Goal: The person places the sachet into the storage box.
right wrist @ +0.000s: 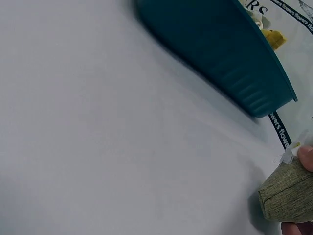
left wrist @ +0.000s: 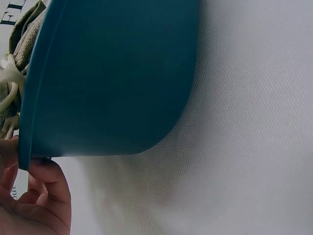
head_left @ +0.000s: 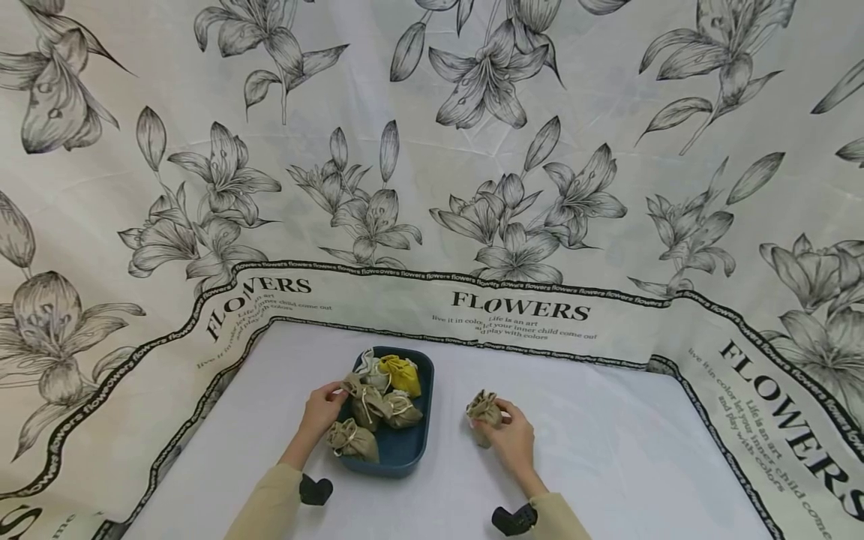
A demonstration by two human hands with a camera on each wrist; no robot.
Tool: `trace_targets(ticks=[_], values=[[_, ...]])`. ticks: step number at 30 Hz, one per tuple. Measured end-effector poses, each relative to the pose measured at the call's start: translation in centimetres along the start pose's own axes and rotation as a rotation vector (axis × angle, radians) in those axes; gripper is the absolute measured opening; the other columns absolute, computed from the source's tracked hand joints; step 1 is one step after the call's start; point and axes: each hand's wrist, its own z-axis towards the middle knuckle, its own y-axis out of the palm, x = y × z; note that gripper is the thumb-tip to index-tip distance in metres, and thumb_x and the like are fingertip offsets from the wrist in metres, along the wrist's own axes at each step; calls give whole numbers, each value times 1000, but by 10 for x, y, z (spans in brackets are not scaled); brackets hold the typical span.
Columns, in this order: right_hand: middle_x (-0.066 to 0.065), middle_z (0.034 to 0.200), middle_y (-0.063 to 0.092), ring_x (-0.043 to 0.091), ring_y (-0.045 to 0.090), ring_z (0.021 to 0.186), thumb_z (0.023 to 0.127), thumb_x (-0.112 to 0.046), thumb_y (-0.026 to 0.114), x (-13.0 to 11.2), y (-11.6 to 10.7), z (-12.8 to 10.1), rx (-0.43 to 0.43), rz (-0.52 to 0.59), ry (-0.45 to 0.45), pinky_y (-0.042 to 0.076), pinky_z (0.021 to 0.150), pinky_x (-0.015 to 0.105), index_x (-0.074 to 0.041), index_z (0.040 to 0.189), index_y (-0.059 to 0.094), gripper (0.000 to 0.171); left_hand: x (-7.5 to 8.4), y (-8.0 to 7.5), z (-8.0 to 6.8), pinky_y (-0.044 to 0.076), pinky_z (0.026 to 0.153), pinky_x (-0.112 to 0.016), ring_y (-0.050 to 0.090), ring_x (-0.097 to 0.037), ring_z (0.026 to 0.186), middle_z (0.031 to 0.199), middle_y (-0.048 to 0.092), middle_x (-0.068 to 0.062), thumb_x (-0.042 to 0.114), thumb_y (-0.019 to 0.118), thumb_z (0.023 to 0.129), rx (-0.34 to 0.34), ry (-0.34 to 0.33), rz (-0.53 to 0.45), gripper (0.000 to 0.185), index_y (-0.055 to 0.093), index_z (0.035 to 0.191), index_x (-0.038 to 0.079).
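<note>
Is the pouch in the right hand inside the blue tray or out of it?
Out: the olive pouch sits on the white table, held by the right hand, apart from the blue tray.

Head high; wrists near tray [head_left: 405, 450]

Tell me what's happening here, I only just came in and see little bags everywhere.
A person sits at a white table with a blue tub of small drawstring pouches. Their left hand reaches to the tub's left rim, fingers on a tan pouch inside. Their right hand holds another tan pouch on the table, right of the tub. A yellow pouch lies at the tub's far end.
</note>
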Motion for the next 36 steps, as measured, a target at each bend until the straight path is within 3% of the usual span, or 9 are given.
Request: trace_targets(ticks=[6, 15, 22, 28, 32, 36], values=[[14, 105, 71, 19, 63, 82, 64, -20, 88, -13, 5, -7, 20, 17, -45, 46, 65, 23, -4, 113, 68, 55, 0, 0, 0, 51, 69, -39, 64, -32, 84, 92, 68, -24, 8, 56, 93, 13, 11, 2, 30, 63, 118, -6], [13, 109, 70, 21, 63, 88, 64, -14, 89, -49, 8, -15, -30, 152, -103, 51, 63, 19, -5, 113, 68, 54, 1, 1, -1, 51, 69, -40, 64, -32, 84, 93, 68, -24, 9, 56, 93, 5, 4, 7, 31, 62, 119, -7], [10, 109, 70, 22, 65, 90, 64, -14, 88, -79, 12, -20, -103, 249, -173, 53, 64, 20, -8, 113, 69, 53, 1, 2, -1, 50, 68, -38, 64, -31, 83, 92, 68, -23, 9, 57, 93, 19, 1, 7, 30, 63, 118, -6], [8, 110, 70, 21, 65, 92, 66, -14, 87, -98, 21, -28, -170, 266, -198, 53, 65, 19, -10, 114, 69, 51, 2, 0, -1, 50, 69, -39, 64, -32, 85, 92, 68, -23, 8, 56, 93, 23, -2, 4, 29, 63, 118, -6], [13, 108, 70, 22, 65, 90, 67, -8, 86, -118, 23, -38, -223, 288, -245, 55, 65, 25, -3, 113, 67, 49, 2, 0, -2, 50, 69, -39, 64, -32, 84, 90, 68, -23, 7, 56, 93, 26, 1, -4, 29, 63, 118, -7], [15, 104, 70, 24, 66, 89, 67, -4, 85, -122, 33, -43, -279, 310, -284, 56, 65, 31, 0, 112, 67, 49, 3, 0, -3, 49, 66, -36, 64, -30, 82, 90, 68, -22, 8, 56, 93, 25, 8, -16, 30, 63, 118, -6]])
